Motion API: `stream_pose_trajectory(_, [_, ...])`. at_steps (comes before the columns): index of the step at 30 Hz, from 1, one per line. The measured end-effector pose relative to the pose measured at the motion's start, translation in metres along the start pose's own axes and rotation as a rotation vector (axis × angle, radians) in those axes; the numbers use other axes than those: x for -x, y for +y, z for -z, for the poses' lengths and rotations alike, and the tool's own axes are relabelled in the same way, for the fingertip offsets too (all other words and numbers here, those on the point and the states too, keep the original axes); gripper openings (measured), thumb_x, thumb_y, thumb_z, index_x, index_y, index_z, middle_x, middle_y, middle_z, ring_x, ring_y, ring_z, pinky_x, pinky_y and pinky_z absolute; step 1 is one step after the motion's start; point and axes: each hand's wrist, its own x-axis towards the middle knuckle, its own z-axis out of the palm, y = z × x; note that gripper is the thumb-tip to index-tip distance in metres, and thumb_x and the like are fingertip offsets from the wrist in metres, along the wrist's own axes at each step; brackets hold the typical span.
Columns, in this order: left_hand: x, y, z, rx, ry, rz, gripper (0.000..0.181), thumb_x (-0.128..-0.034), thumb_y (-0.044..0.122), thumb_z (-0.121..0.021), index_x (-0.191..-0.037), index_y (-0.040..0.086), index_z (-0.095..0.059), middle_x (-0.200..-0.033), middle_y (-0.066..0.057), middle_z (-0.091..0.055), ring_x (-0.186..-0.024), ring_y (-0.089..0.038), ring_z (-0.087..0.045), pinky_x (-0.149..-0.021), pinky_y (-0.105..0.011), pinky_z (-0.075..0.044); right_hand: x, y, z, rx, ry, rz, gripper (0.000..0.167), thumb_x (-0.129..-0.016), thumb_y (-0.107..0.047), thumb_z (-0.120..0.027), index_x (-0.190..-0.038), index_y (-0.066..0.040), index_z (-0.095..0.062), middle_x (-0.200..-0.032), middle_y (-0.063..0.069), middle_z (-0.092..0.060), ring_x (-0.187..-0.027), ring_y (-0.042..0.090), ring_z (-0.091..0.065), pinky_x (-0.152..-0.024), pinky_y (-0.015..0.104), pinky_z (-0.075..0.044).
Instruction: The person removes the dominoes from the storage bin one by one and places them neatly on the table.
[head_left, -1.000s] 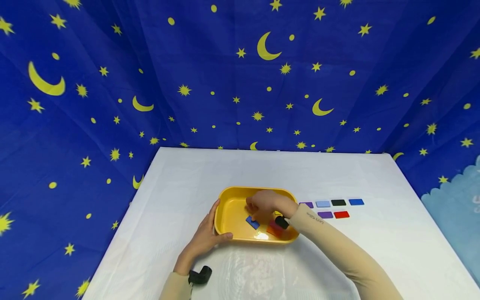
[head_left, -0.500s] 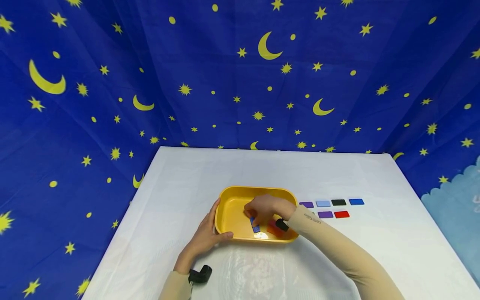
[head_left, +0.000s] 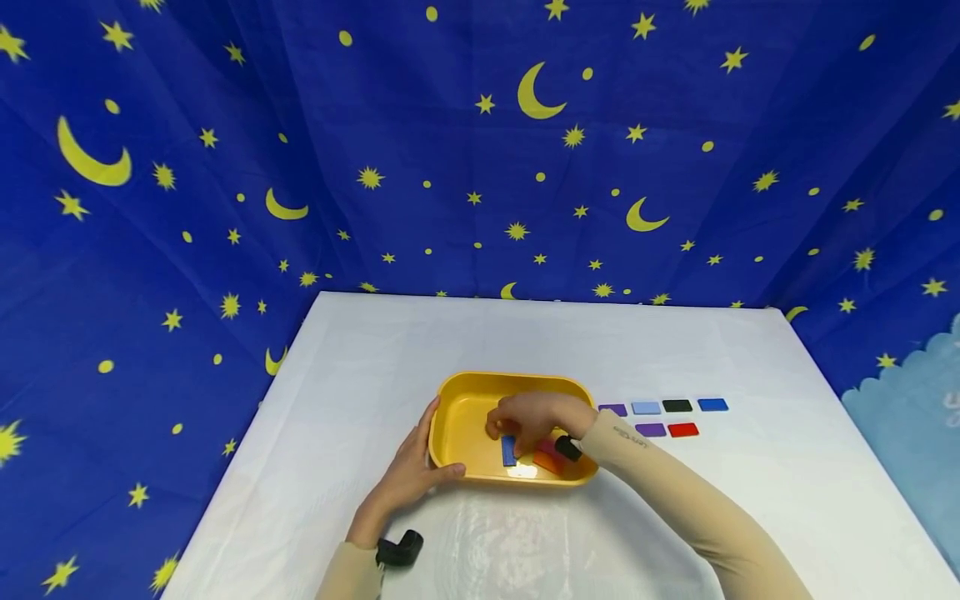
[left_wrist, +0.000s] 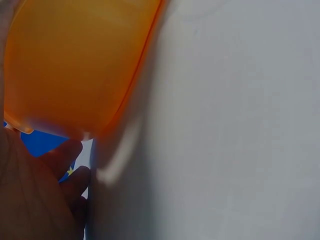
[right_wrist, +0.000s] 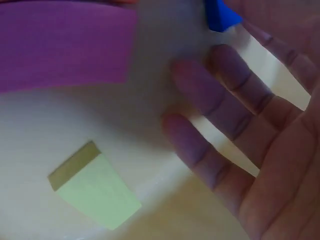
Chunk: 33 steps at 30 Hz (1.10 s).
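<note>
A yellow plastic tub (head_left: 457, 417) stands on the table, with my left hand (head_left: 408, 467) gripping its left end, thumb on the near rim and fingers along the side. In the left wrist view the tub's wall (left_wrist: 75, 65) looks orange beside the left hand (left_wrist: 30, 190). Inside the tub, my right hand (head_left: 528, 417) pinches a small blue tile (head_left: 509, 451) near its bottom; the right wrist view shows only a corner of the blue tile (right_wrist: 220, 17) by the thumb. The other fingers (right_wrist: 200, 145) spread loosely. An orange-red tile (head_left: 549, 461) lies right of it.
The right wrist view also shows a purple tile (right_wrist: 65, 47) and a pale yellow tile (right_wrist: 100, 190) in the tub. Right of the tub, tiles lie in two rows, among them a black tile (head_left: 677, 406), a blue one and a red tile (head_left: 683, 430).
The blue tile has turned from slanted to nearly straight up and down in the head view, with my right fingers on it. My left hand and the tub have stayed in place.
</note>
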Motion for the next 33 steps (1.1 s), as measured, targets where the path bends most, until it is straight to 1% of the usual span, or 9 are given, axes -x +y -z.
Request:
stream_pose_trajectory(4, [0.001, 0.001, 0.001, 0.005, -0.003, 0.005, 0.107, -0.0753, 0.046, -0.077, -0.152, 0.038, -0.003, -0.152, -0.015, -0.023, -0.133, -0.040, -0.028, -0.100, -0.064, -0.025, -0.004, -0.001, -0.001, -0.011, -0.002, 0.008, 0.025, -0.076, -0.014, -0.081, -0.087, -0.014, -0.058, -0.076, -0.007, -0.045, -0.073, 0.010, -0.045, -0.066, 0.023, -0.036])
stream_pose_trajectory(8, [0.002, 0.002, 0.001, 0.007, -0.002, 0.011, 0.107, -0.0748, 0.046, -0.077, -0.152, 0.039, -0.003, -0.152, -0.016, -0.023, -0.133, -0.041, -0.028, -0.100, -0.064, -0.025, -0.004, 0.003, -0.002, -0.038, 0.023, -0.038, 0.028, -0.075, -0.021, -0.083, -0.081, -0.012, -0.057, -0.070, -0.007, -0.046, -0.065, 0.008, -0.044, -0.061, 0.021, -0.036])
stream_pose_trajectory(11, [0.002, 0.003, 0.001, 0.005, -0.002, 0.012, 0.107, -0.0748, 0.046, -0.077, -0.152, 0.039, -0.003, -0.152, -0.016, -0.024, -0.133, -0.041, -0.028, -0.100, -0.064, -0.026, -0.003, 0.007, -0.004, -0.035, 0.048, -0.057, 0.031, -0.072, -0.027, -0.084, -0.077, -0.012, -0.057, -0.066, -0.008, -0.046, -0.062, 0.007, -0.043, -0.059, 0.020, -0.035])
stream_pose_trajectory(14, [0.001, 0.003, 0.001, 0.001, -0.002, 0.012, 0.107, -0.0746, 0.046, -0.077, -0.152, 0.039, -0.003, -0.152, -0.016, -0.024, -0.133, -0.041, -0.028, -0.100, -0.064, -0.026, -0.003, 0.010, -0.006, -0.039, 0.074, -0.044, 0.031, -0.071, -0.028, -0.084, -0.072, -0.013, -0.057, -0.064, -0.010, -0.045, -0.060, 0.006, -0.043, -0.058, 0.020, -0.035])
stream_pose_trajectory(16, [0.001, 0.002, 0.001, 0.000, -0.002, 0.012, 0.107, -0.0745, 0.047, -0.077, -0.152, 0.039, -0.003, -0.152, -0.016, -0.024, -0.133, -0.041, -0.028, -0.100, -0.064, -0.025, -0.002, 0.011, -0.007, -0.059, 0.091, -0.030, 0.030, -0.071, -0.026, -0.084, -0.069, -0.013, -0.057, -0.063, -0.010, -0.045, -0.059, 0.005, -0.043, -0.057, 0.020, -0.034])
stream_pose_trajectory(18, [0.000, 0.002, 0.001, -0.001, -0.002, 0.012, 0.108, -0.0744, 0.047, -0.077, -0.152, 0.039, -0.003, -0.152, -0.016, -0.023, -0.133, -0.041, -0.028, -0.100, -0.064, -0.025, -0.002, 0.012, -0.008, -0.080, 0.099, -0.032, 0.029, -0.072, -0.024, -0.084, -0.069, -0.013, -0.057, -0.062, -0.010, -0.045, -0.058, 0.005, -0.044, -0.056, 0.019, -0.034])
stream_pose_trajectory(23, [0.000, 0.003, 0.001, 0.000, -0.004, 0.019, 0.108, -0.0744, 0.046, -0.078, -0.152, 0.039, -0.003, -0.153, -0.016, -0.023, -0.133, -0.041, -0.027, -0.100, -0.064, -0.025, 0.001, 0.015, -0.008, -0.135, 0.117, -0.068, 0.021, -0.078, -0.018, -0.080, -0.073, -0.013, -0.060, -0.064, -0.010, -0.047, -0.060, 0.006, -0.044, -0.057, 0.020, -0.035])
stream_pose_trajectory(25, [0.001, 0.003, 0.001, 0.000, -0.005, 0.018, 0.108, -0.0743, 0.047, -0.078, -0.152, 0.038, -0.003, -0.153, -0.016, -0.023, -0.133, -0.041, -0.028, -0.100, -0.064, -0.025, 0.002, 0.016, -0.008, -0.159, 0.134, -0.067, 0.019, -0.079, -0.017, -0.079, -0.074, -0.013, -0.060, -0.065, -0.010, -0.048, -0.061, 0.006, -0.044, -0.058, 0.020, -0.036])
stream_pose_trajectory(33, [0.001, 0.004, 0.001, 0.002, -0.006, 0.013, 0.108, -0.0740, 0.047, -0.077, -0.152, 0.038, -0.003, -0.153, -0.016, -0.021, -0.134, -0.041, -0.027, -0.101, -0.063, -0.025, 0.014, 0.016, -0.003, -0.231, 0.260, -0.005, 0.016, -0.082, -0.013, -0.074, -0.076, -0.014, -0.060, -0.065, -0.009, -0.049, -0.060, 0.006, -0.044, -0.056, 0.022, -0.036])
